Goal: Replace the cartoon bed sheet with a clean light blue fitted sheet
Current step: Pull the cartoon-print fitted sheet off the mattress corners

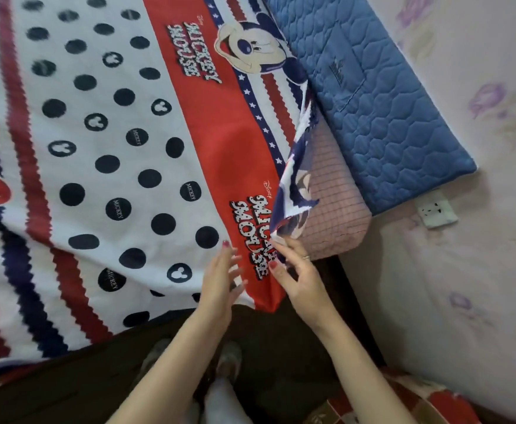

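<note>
Nearest the camera, two bare forearms are reaching forward over dark trousers and pale slippers toward the bed's corner. The left hand (220, 278) is hovering flat just above the red, white and navy cartoon-printed cotton bed sheet (122, 142), its fingers straight and spread, gripping nothing. The right hand (296, 275) is pinching the sheet's turned-up corner between thumb and fingertips, with the other fingers loosely curled, and is lifting that flap clear of the mattress edge.

Just beyond the pinch, the peeled flap is standing up and baring a pink grid-checked mattress pad (336, 203) at the corner. Past that, a blue quilted cushion (382, 117) is lying along the bed's edge against the pale floral wall (464, 286), with a white wall socket (437, 209) just below the cushion's near end.

By my reading, the removal step is only beginning: one corner is coming free while the rest of the cartoon sheet is lying spread across the bed. The light blue fitted sheet is not in view (unless the blue quilted piece is part of it, which I cannot tell). The next move probably calls for drawing this corner across the bed, with the left hand taking hold alongside.
</note>
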